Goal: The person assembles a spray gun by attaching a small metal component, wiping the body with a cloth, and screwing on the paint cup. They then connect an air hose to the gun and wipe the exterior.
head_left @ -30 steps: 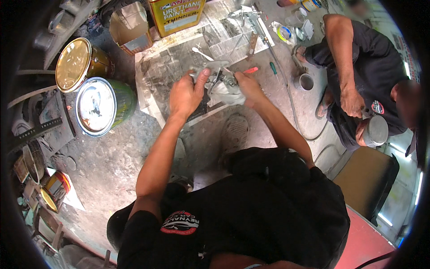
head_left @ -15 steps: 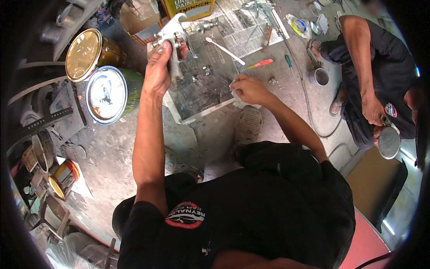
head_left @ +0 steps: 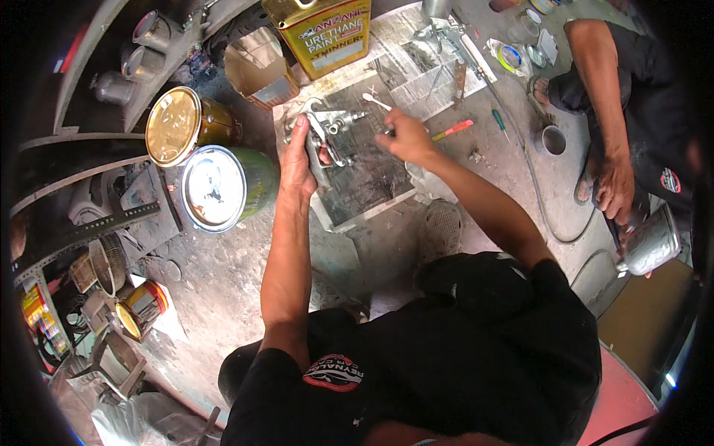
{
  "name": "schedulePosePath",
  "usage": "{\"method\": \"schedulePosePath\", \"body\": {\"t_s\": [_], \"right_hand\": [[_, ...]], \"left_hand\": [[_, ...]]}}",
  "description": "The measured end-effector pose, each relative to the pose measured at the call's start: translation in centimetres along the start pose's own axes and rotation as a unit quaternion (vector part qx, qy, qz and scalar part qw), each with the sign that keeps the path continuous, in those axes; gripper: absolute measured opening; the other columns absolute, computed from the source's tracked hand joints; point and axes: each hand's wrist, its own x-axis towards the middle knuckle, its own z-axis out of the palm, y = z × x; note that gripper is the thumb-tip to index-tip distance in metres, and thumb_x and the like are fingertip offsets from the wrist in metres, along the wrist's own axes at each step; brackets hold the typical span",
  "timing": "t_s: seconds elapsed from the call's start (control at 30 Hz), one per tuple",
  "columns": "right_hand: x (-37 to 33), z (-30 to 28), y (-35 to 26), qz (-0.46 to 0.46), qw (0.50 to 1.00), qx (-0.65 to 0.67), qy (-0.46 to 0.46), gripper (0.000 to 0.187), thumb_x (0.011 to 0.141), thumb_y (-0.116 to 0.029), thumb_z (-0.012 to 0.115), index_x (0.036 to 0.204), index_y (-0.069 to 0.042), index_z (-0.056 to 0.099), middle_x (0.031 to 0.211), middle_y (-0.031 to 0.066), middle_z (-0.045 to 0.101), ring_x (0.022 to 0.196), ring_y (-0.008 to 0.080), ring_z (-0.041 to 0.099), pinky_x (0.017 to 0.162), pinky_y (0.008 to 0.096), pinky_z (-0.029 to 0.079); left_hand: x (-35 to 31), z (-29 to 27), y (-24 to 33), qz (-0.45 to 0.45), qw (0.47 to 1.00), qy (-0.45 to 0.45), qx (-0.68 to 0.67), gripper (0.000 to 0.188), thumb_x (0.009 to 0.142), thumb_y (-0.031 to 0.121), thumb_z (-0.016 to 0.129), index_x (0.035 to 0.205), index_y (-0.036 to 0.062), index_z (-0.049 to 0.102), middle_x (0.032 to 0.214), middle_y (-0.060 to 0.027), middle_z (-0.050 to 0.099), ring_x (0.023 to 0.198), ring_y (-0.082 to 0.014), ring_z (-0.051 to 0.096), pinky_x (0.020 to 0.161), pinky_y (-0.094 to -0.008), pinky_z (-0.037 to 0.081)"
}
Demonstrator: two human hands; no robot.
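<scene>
spray gun point(head_left: 323, 122) in left hand point(head_left: 297, 165), fingers wrapped round its handle, above dark-stained paper point(head_left: 364, 182) on floor. right hand point(head_left: 409, 139) curled over white brush point(head_left: 376, 102) handle; can't tell if gripping. yellow can point(head_left: 327, 41), open carton point(head_left: 262, 70) beyond.

Glare whitens the blue-rimmed can lid point(head_left: 214, 189) (the floor point(head_left: 223, 275) nearby looks bright too); shelf edges point(head_left: 89, 137) bend toward blackened corners.

Black short-sleeved shirt point(head_left: 476, 364), lower centre of frame; red, white, black emblem point(head_left: 335, 374) on front; perforated clog point(head_left: 442, 225) right of centre.
</scene>
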Motion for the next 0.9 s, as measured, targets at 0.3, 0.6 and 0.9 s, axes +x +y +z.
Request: {"method": "schedulePosePath", "body": {"t_s": [0.3,0.6,0.9], "right_hand": [[-4.3,-10.3,-6.7,0.008,0.894,0.438,0.089,0.03,0.094,-0.012,0.07,0.122,0.0,0.064,0.09,0.0024,0.069,0.075,0.0079,0.061,0.066,0.0223,0.05],[-4.4,-10.4,-8.7,0.028,0.847,0.528,0.053,0.03,0.095,-0.006,0.067,0.122,0.003,0.057,0.106,0.0118,0.066,0.089,0.0176,0.069,0.08,0.0304,0.06],[-4.5,-9.5,-8.4,-0.039,0.919,0.387,0.057,0.032,0.091,0.005,0.068,0.12,-0.001,0.058,0.107,0.0073,0.066,0.089,0.0095,0.065,0.081,0.0224,0.053]], "left_hand": [[-0.6,5.3,-1.0,-0.05,0.995,0.0,0.091,0.035,0.093,0.044,0.069,0.097,0.0093,0.065,0.072,-0.0015,0.061,0.05,-0.0087,0.053,0.045,-0.0216,0.043],[-1.1,6.0,-1.0,-0.065,0.997,0.011,0.041,0.044,0.089,0.048,0.073,0.094,0.0046,0.068,0.075,-0.0027,0.063,0.051,-0.0079,0.054,0.045,-0.0214,0.045],[-1.5,6.2,-0.7,-0.073,0.99,0.04,0.11,0.044,0.088,0.05,0.074,0.09,0.0071,0.067,0.075,-0.0018,0.062,0.052,-0.0079,0.054,0.045,-0.0217,0.044]]}}
